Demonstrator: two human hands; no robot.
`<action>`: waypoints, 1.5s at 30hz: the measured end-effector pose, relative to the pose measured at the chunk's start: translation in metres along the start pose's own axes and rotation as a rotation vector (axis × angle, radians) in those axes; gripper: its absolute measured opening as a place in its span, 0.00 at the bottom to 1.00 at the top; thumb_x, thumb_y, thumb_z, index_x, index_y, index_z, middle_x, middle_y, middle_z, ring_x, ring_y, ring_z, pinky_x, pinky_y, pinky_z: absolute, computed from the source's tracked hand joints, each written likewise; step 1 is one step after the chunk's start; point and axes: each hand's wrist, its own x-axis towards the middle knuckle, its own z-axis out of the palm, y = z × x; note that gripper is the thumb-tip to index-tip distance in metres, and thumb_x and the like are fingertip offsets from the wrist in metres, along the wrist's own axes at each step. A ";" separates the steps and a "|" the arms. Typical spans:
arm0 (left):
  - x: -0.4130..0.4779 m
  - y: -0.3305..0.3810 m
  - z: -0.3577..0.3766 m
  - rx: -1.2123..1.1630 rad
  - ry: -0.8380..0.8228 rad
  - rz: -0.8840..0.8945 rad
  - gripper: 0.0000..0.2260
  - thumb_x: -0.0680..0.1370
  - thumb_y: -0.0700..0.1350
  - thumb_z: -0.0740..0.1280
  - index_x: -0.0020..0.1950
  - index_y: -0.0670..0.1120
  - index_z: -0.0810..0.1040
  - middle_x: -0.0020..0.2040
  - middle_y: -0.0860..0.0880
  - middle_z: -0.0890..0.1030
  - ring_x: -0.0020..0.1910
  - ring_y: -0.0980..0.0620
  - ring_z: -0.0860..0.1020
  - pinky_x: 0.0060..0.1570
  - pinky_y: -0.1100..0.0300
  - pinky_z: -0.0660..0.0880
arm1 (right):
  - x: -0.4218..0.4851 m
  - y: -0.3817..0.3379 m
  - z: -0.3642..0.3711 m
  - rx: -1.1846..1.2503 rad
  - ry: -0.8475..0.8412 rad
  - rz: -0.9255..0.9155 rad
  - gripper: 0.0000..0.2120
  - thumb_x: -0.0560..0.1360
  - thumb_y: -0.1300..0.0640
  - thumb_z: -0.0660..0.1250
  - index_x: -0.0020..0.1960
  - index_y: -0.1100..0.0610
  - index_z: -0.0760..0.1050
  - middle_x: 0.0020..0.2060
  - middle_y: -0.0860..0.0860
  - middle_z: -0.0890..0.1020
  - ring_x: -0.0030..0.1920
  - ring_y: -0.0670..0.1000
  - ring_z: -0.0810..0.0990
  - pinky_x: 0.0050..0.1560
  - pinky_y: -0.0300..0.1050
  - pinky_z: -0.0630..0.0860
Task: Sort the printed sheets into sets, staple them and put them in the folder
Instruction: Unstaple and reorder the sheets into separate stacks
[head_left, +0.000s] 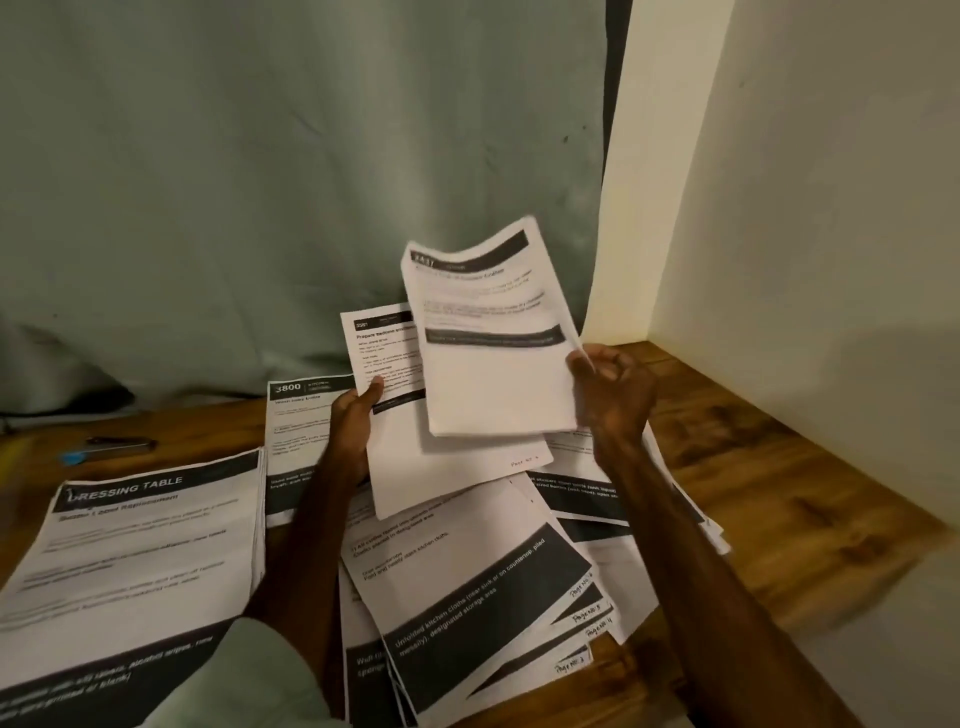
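My left hand (353, 431) grips a printed sheet headed 3581 (415, 457) by its left edge, thumb on top. My right hand (613, 395) pinches the right edge of another sheet (493, 353) with a dark header, lifted above and overlapping the first. Below them a fanned pile of sheets (483, 597) with handwritten page numbers lies on the wooden table (753, 493). A stack topped by a "DRESSING TABLE" page (140, 540) lies at the left, and a sheet headed 3800 (296, 415) lies behind it. A stapler (119, 445) sits at the far left.
A grey-green cloth (285, 182) hangs behind the table. A cream wall (805, 234) closes the right side, meeting the table's corner. Bare wood shows on the right of the papers. A small blue thing (72, 457) lies beside the stapler.
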 end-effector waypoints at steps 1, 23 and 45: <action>0.000 -0.002 0.001 -0.018 -0.020 -0.022 0.10 0.82 0.44 0.68 0.61 0.42 0.81 0.58 0.40 0.84 0.52 0.40 0.84 0.57 0.43 0.80 | -0.007 0.012 0.000 -0.039 -0.015 -0.017 0.08 0.73 0.58 0.77 0.49 0.59 0.82 0.40 0.47 0.85 0.38 0.48 0.85 0.32 0.37 0.80; 0.007 0.005 -0.019 -0.205 0.015 0.074 0.14 0.78 0.37 0.72 0.64 0.43 0.80 0.60 0.43 0.84 0.56 0.44 0.84 0.53 0.49 0.82 | -0.042 0.088 0.004 -0.188 -0.186 -0.050 0.15 0.77 0.49 0.72 0.61 0.53 0.77 0.55 0.45 0.80 0.51 0.42 0.79 0.47 0.31 0.73; -0.006 0.003 -0.001 -0.229 -0.020 -0.027 0.18 0.79 0.44 0.73 0.68 0.45 0.79 0.61 0.43 0.84 0.59 0.43 0.83 0.54 0.46 0.81 | -0.006 0.086 -0.046 -0.439 -0.032 -0.038 0.11 0.75 0.65 0.74 0.56 0.59 0.79 0.53 0.54 0.83 0.54 0.52 0.81 0.57 0.44 0.77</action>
